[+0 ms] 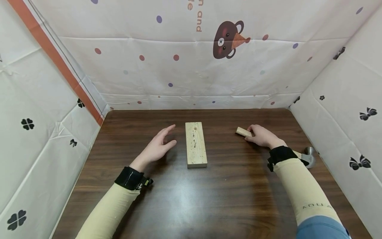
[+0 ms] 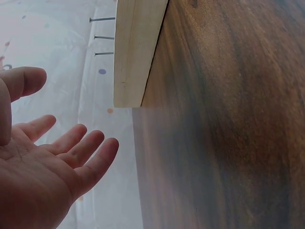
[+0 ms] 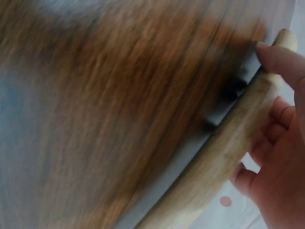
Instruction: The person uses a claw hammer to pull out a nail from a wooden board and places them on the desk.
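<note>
A pale wooden block (image 1: 196, 149) lies lengthwise on the table, near the middle of the head view. Three nails (image 2: 104, 19) stick up out of its face in the left wrist view. My left hand (image 1: 156, 146) hovers to the left of the block, fingers spread and palm bare. Over on the right, my right hand (image 1: 263, 136) grips a hammer by its wooden handle (image 3: 233, 129), thumb on one side and fingers on the other. The handle's end (image 1: 243, 132) pokes out past the fingertips. Behind the wrist shows the metal hammer head (image 1: 309, 158), partly hidden by the sleeve.
The dark brown wooden table (image 1: 179, 205) has a far edge against a white patterned sheet (image 1: 191, 76). Similar sheets stand along the left side (image 1: 35, 149) and the right side (image 1: 352, 109), the right one close to the hammer head.
</note>
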Demonstrator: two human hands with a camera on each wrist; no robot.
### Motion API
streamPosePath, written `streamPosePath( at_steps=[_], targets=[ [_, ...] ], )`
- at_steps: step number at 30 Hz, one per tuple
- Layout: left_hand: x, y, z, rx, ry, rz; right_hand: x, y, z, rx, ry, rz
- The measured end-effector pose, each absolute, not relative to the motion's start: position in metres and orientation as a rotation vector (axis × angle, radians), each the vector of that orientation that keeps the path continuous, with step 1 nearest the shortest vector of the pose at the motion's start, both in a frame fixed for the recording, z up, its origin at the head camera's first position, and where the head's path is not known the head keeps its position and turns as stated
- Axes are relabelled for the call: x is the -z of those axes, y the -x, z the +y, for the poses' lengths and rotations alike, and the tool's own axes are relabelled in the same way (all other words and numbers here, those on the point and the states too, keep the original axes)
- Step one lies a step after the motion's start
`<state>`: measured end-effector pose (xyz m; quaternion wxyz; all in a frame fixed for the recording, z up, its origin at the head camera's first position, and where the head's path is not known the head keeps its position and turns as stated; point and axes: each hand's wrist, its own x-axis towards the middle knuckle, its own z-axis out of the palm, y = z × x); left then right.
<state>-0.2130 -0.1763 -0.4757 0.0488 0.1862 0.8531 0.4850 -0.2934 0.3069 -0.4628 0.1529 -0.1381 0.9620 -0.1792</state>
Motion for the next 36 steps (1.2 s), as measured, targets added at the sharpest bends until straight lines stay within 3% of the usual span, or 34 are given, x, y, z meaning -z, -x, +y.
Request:
streamPosePath(
  at_steps=[13,36],
  targets=[
    [0.482,0.212,-0.177,-1.502,-0.566,2.558,0.483,0.292,0.314,0.456,0.442,2.808],
    [0.476,0.216,-0.181,-1.548,-0.510,2.531,0.475,0.292,0.307,0.319,0.472,2.990]
  ],
)
